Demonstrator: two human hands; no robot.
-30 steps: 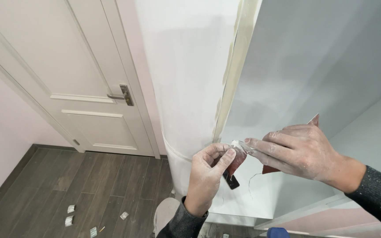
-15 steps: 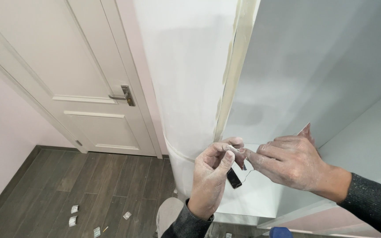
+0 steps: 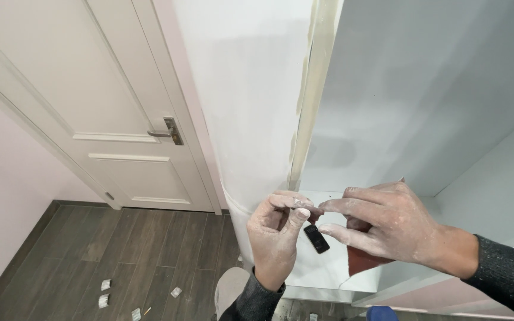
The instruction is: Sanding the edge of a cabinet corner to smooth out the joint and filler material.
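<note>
Both my hands are dusted with white powder and meet in front of a white wall corner. My left hand (image 3: pixel 276 238) pinches a small whitish scrap (image 3: pixel 300 204) between thumb and forefinger. My right hand (image 3: pixel 388 226) touches that scrap with its forefinger tip and holds a reddish-brown sheet of sandpaper (image 3: pixel 361 260) under its palm. A small black oblong object (image 3: pixel 316 238) shows just below the fingertips; I cannot tell whether it is held or lies on the white shelf (image 3: pixel 322 270) behind.
A beige strip (image 3: pixel 312 101) runs down the wall corner above my hands. At left is a white panelled door (image 3: pixel 114 107) with a metal handle (image 3: pixel 169 132). White scraps (image 3: pixel 105 291) lie on the dark plank floor. A pale round object (image 3: pixel 230 288) sits below my left wrist.
My right hand has come down and to the left, bringing its fingertips against my left hand's pinch. The sandpaper corner that stuck up above the hand now shows below it.
</note>
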